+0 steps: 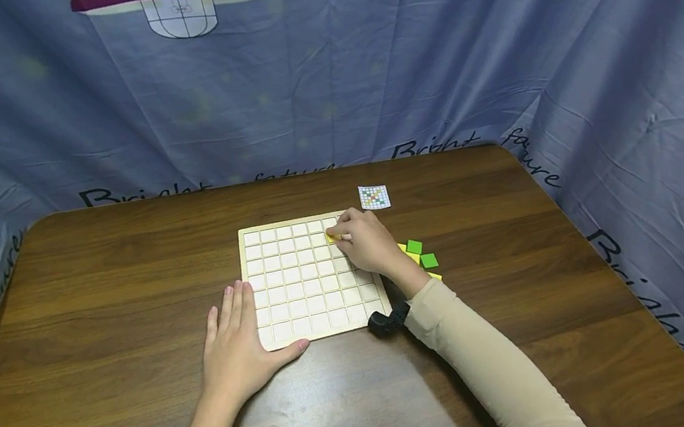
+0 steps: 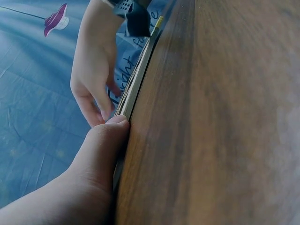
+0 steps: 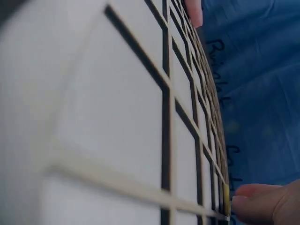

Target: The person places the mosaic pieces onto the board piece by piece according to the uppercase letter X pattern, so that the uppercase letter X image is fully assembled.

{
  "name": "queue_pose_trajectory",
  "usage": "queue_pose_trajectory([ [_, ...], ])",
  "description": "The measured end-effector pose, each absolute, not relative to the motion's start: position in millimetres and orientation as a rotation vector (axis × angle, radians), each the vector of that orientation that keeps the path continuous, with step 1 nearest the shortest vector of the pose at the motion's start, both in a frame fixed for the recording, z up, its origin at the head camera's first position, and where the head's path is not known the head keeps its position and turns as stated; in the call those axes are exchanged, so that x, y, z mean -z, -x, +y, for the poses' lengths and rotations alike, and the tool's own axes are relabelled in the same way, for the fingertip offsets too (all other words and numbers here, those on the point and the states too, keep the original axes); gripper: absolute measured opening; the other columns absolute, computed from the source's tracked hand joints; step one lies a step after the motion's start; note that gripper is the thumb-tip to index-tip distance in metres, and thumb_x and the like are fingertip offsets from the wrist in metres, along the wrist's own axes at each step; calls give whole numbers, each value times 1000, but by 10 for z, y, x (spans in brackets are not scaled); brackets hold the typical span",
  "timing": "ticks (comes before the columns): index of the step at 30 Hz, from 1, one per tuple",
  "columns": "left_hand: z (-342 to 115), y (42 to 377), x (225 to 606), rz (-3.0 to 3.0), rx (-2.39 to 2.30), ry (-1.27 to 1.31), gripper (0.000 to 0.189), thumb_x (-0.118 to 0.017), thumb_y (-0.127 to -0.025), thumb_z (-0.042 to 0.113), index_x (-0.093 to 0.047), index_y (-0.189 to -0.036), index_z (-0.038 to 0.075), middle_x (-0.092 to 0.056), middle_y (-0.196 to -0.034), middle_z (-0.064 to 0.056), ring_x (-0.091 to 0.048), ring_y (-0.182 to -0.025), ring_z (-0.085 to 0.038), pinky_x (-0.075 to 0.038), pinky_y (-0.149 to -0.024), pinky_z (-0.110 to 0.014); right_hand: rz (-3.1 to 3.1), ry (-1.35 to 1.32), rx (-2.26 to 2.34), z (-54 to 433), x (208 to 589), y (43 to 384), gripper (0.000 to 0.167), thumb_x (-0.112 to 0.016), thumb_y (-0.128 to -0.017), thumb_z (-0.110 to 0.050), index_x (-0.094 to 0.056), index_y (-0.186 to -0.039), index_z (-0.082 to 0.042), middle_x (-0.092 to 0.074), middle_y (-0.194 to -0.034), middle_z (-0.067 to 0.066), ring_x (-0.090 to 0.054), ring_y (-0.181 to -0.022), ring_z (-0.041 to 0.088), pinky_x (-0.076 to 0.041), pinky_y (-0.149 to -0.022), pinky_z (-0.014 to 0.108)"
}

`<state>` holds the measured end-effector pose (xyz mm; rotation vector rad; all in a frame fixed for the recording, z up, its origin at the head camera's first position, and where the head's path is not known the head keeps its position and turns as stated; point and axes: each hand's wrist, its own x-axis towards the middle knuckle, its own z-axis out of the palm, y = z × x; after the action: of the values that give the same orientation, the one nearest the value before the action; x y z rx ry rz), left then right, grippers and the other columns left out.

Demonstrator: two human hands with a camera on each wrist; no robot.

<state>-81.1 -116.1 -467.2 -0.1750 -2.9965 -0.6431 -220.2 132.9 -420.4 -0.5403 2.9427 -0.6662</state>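
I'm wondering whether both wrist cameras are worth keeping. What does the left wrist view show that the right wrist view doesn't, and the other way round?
Only the left wrist view: the brown wooden tabletop, the right wrist's black camera and a maroon lamp print.

Only the right wrist view: the grid board close up with its white squares plainly visible, and a yellow tile at the right hand.

Both: part of the board, parts of the left hand and right hand, and the blue curtain with black lettering.

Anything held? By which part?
Right hand touches a yellow tile, right side; pinched or pressed, can't tell. Left hand grips nothing, resting against the board.
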Motion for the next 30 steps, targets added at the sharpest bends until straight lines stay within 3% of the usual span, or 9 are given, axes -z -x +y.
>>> queue_pose_trajectory([
  [7,-1158,812,4679,-2999,642,174,138,-59,-64,90,-15,-157,-1,-16,-165,-19,-14,-154,-36,-11,-123,-57,2962,428,881,1684,4085,2086,34,-56,-101,-14,-62,-134,-15,-57,-133,8,-48,-122,31,-46,-95,49],
  [11,-1161,811,4681,-3002,637,175,138,-59,-64,91,-15,-157,-2,-16,-165,-20,-13,-155,-36,-11,-123,-58,2971,377,873,1973,4038,2053,31,-55,-101,-16,-64,-131,-13,-57,-134,10,-47,-123,33,-44,-101,52],
  [16,-1164,808,4686,-3007,636,172,138,-57,-65,91,-15,-157,-2,-15,-165,-19,-13,-155,-35,-10,-123,-57,2952,341,770,2226,4053,1985,29,-60,-99,-20,-67,-127,-11,-60,-130,10,-48,-122,34,-43,-100,53],
  [23,-1168,805,4683,-3004,628,168,138,-57,-65,91,-15,-158,-1,-15,-165,-19,-13,-155,-36,-10,-123,-58,2954,353,627,2290,4167,1917,33,-69,-94,-31,-70,-122,-14,-61,-124,9,-49,-112,32,-45,-93,50],
  [30,-1158,812,4679,-3005,634,173,138,-56,-65,92,-14,-158,-1,-15,-166,-18,-13,-155,-35,-10,-124,-57,2988,337,622,2290,4246,1904,24,-71,-92,-24,-69,-113,-13,-58,-123,9,-46,-111,32,-43,-93,49],
])
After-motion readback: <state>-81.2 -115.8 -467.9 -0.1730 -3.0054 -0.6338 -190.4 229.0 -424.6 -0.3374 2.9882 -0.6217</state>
